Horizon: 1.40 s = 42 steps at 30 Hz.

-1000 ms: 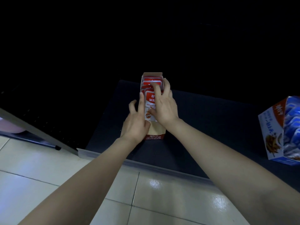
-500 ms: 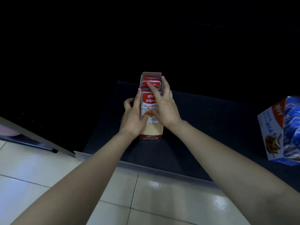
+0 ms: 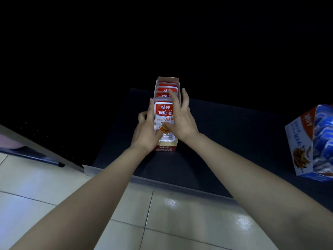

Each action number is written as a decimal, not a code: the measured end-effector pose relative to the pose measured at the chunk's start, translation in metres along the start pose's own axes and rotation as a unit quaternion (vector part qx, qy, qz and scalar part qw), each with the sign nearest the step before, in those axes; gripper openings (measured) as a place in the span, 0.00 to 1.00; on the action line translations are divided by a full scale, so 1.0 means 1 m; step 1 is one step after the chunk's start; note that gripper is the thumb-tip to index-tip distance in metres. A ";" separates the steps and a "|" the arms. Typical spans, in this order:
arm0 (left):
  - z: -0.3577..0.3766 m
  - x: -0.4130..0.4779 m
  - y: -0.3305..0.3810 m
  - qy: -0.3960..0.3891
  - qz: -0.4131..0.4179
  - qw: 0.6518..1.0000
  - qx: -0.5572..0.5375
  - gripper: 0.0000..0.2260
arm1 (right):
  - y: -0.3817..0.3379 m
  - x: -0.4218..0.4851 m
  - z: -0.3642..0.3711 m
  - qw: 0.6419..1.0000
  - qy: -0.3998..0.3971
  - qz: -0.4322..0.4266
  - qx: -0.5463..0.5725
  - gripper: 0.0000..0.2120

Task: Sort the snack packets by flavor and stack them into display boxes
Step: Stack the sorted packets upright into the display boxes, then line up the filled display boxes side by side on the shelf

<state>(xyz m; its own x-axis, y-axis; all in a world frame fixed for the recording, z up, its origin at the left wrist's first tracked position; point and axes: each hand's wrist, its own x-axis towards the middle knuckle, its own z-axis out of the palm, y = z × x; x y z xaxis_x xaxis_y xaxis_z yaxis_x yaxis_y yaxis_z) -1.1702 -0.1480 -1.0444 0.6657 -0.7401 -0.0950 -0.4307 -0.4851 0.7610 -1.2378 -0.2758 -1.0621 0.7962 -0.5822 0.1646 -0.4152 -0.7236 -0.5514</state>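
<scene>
Where the pale tiled floor (image 3: pixel 180 222) meets a light edge strip (image 3: pixel 162 184), a dark bench (image 3: pixel 234 134) begins and runs back into blackness. A grey slanted bar (image 3: pixel 36 148) crosses the left side, with something pink (image 3: pixel 9 143) just behind it that is too cut off to tell.

At the right border of the bench stands a blue display box (image 3: pixel 299 141), tilted and partly out of view, with blue packets (image 3: pixel 324 127) packed inside it. It is well apart from the hands.

Near the middle of the bench sits the red display box (image 3: pixel 166 149), narrow, its open top facing up and its long side running away from the person. Red packets (image 3: pixel 166 88) stand in it in a row, one behind the other.

Both bare forearms reach in from below and close on this box from either side. The left hand (image 3: pixel 146 132) is at the box's left wall. Its thumb lies on the lower face of the front packet (image 3: pixel 164 112) and its forefinger runs straight up along that packet's left edge, so the two pinch it; the remaining fingers (image 3: pixel 142 116) are curled outside the wall.

The right hand (image 3: pixel 182 120) is at the right wall, its fingers straight and slightly spread. The forefinger stretches over the tops of the packets further back, the thumb touches the front packet's lower face near the left thumb, and the outer fingers lie along the outside of the box.

The front packet stands upright at the near end of the row, inside the red box, its printed face towards the camera.
</scene>
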 end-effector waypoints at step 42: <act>-0.030 -0.031 -0.023 0.110 -0.010 0.992 0.067 0.27 | -0.040 -0.016 0.006 0.926 -0.138 0.125 0.329 0.41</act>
<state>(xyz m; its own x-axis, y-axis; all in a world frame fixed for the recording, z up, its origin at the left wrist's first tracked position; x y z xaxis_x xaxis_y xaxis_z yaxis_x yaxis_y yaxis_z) -1.1628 -0.0998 -1.0395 0.7862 -0.6164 0.0444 -0.4825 -0.5673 0.6674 -1.2315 -0.2354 -1.0477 0.8308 -0.5190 -0.2011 -0.3161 -0.1426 -0.9380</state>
